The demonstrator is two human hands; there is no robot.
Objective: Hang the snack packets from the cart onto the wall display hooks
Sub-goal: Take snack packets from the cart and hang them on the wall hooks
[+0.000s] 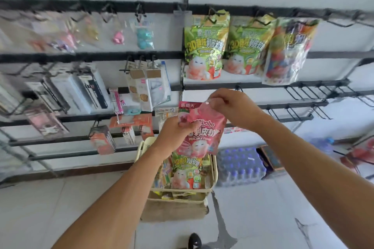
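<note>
Above the cart (214, 172), pink snack packet (202, 127) is held in mid-air, just below the bare hooks (291, 95). Looks light, soft, crinkly film, probably slick; best held by the stiffer top seam near the hang hole. Right hand (228, 105) pinches that top edge, arm reaching up-left. Left hand (178, 127) curls round the packet's left side, steadying it.

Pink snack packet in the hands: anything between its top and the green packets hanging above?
Head view: only a black horizontal rail and bare white wall separate the pink snack packet from the green packets.
</note>
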